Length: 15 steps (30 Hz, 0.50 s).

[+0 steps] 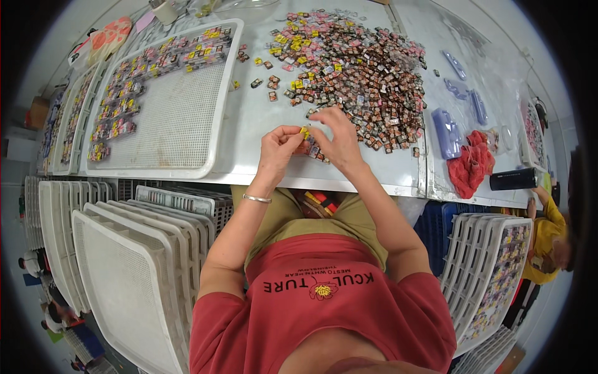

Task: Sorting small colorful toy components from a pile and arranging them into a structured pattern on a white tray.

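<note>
Close to the table's near edge, my left hand point(278, 149) pinches a small yellow piece point(305, 133) between thumb and fingertips. My right hand point(341, 140) is just to its right, thumb and forefinger spread apart, the thumb tip near the yellow piece. A few small dark and reddish pieces point(319, 153) lie on the table under and between my hands. Beyond them spreads a large heap of small flat pieces point(374, 81), mostly dark and reddish-brown, with yellow and pink ones toward its far left.
On the left lies a white mesh tray point(215, 106) with rows of small pieces point(115, 128) along its far and left sides. A red cloth point(468, 165), purple plastic holders point(446, 134) and a black cylinder point(513, 179) lie at right. White trays point(124, 274) stand stacked below; another person point(548, 237) is at far right.
</note>
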{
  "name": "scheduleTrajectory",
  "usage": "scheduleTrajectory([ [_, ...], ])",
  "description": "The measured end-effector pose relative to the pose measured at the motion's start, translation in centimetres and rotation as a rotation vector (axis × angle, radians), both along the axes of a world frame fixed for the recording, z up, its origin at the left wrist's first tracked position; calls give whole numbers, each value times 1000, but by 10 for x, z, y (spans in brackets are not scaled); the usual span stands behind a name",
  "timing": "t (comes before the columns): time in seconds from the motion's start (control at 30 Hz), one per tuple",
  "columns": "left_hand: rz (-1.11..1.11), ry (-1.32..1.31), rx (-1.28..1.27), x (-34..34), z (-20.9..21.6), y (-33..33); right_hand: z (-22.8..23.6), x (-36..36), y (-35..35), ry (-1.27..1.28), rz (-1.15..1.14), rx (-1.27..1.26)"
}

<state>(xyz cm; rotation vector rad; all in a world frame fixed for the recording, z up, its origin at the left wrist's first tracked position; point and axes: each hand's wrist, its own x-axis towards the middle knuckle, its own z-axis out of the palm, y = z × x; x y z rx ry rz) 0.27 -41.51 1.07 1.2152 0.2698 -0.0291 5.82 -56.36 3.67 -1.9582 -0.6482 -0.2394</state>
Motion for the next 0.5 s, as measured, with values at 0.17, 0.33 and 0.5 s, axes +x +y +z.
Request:
scheduleTrajectory([
  [0.17, 28, 46, -172, 1, -6, -2, 1, -6, -6, -149, 80, -229],
  [0.33, 73, 12, -256, -2, 8, -8, 5, 1, -8, 74, 100, -236],
  [0.5, 65, -84, -62, -2, 9, -6, 19, 8, -9, 292, 201, -103],
])
